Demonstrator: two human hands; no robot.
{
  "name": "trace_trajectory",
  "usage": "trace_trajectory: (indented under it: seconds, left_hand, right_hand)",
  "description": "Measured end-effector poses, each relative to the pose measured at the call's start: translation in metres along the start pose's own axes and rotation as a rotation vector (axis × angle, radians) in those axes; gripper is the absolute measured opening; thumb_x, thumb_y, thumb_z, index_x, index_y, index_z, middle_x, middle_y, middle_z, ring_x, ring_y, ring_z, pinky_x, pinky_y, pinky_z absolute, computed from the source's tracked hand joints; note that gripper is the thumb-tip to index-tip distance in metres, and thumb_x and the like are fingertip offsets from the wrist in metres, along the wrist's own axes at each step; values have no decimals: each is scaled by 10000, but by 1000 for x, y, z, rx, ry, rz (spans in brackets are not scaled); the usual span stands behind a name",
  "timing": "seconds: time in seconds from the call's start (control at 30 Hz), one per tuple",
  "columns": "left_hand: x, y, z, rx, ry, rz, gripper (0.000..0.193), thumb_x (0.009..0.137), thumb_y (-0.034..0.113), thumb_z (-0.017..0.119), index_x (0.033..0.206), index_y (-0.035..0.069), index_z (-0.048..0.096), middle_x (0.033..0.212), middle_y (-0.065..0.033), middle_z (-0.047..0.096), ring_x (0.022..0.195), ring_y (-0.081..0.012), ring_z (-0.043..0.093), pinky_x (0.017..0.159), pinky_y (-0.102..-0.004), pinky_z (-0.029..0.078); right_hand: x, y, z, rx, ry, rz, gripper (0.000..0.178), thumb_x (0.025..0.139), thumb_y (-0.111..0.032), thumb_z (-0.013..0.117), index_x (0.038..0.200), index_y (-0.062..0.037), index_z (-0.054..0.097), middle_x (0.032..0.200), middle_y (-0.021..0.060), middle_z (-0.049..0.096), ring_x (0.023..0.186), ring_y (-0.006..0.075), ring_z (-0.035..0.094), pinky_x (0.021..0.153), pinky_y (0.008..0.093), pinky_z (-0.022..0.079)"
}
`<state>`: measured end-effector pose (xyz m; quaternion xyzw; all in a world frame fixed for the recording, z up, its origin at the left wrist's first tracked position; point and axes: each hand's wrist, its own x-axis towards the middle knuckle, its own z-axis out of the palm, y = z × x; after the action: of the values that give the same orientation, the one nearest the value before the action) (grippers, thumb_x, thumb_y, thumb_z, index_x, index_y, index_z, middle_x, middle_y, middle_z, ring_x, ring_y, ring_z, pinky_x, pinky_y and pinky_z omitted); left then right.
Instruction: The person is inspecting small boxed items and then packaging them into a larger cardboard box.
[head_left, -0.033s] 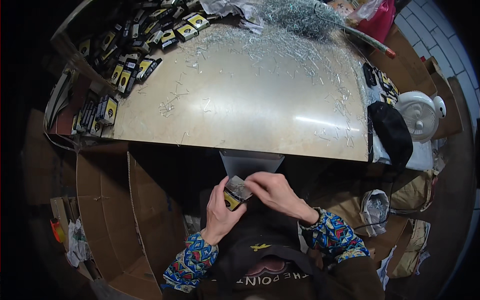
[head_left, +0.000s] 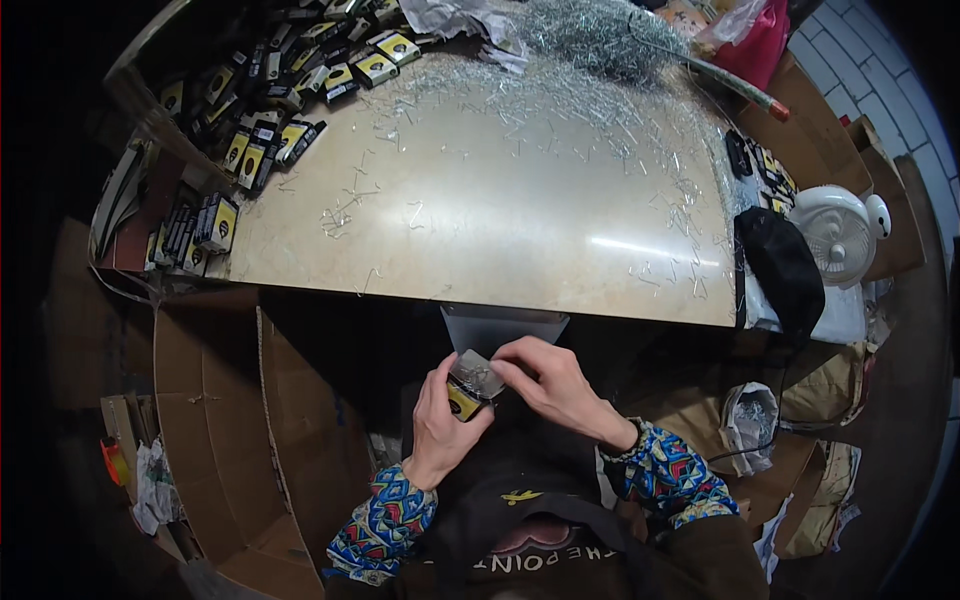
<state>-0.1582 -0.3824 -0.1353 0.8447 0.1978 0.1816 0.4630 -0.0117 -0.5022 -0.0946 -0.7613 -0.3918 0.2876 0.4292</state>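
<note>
A pale, curved-looking table (head_left: 480,235) is stretching across the upper half of the view, with a dense heap of bent silvery wire pieces (head_left: 600,45) sitting at its far side and loose ones scattering over its surface. Black-and-yellow cartons (head_left: 340,75) are lying jumbled at the far left, and more cartons (head_left: 215,222) are standing in a cluster at the near left corner. A white fan (head_left: 833,235) is resting at the right, just beside a black cloth (head_left: 782,270). Below the table's near edge, a grey panel (head_left: 505,328) is showing, and a large open cardboard box (head_left: 225,430) is standing to the left.

In front of the person's body, near that panel, the left hand (head_left: 440,430) is holding a small black-and-yellow carton (head_left: 464,403); it is partly closing, with thumb and fingers wrapping the sides. The carton is tilting, and a greyish top part (head_left: 478,373) is facing up. The right hand (head_left: 550,380) is half curling, its thumb and fingertips coming together at the right edge of that grey part; whether they are pinching it or only touching it, one cannot tell. Patterned sleeves (head_left: 385,525) are covering both forearms.
</note>
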Motion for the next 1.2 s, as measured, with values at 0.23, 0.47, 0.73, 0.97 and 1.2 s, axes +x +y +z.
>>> trace_trajectory:
  seconds: [0.23,0.47,0.73,0.97,1.2]
  left_hand:
    - [17,9,9,117,139,205,724,674,115,805,1301,-12,465,1103,-206,588,965,-389,619,804,-424,530]
    - [24,11,-2,157,142,206,760,616,73,811,1292,-18,475,1102,-211,592,968,-384,615,794,-422,537]
    - [32,18,1,209,217,313,731,660,85,814,1295,-13,465,1076,-209,599,922,-387,629,760,-417,545]
    - [30,15,-10,-111,134,35,757,677,95,827,1319,-7,440,1130,-202,610,1002,-355,641,828,-384,534]
    - [34,17,-8,-150,27,39,742,697,126,820,1325,3,444,1144,-196,606,1013,-333,644,843,-374,532]
  right_hand:
    - [10,-5,12,-115,245,-465,207,782,-82,761,957,-15,672,1230,165,596,1093,305,583,858,357,509]
    - [17,-7,-2,-150,4,-395,165,842,-111,696,950,13,682,1204,176,617,1110,315,575,896,382,490]
    - [22,-14,7,-45,217,-426,146,828,-96,706,937,0,689,1280,183,589,1142,349,558,898,385,497]
    - [20,-14,-18,52,101,-461,497,826,-173,744,1268,-11,586,1308,191,570,1178,344,560,979,383,467]
    - [16,-10,2,442,214,-57,466,867,-118,715,1290,4,566,1185,176,642,1058,220,638,879,325,517]
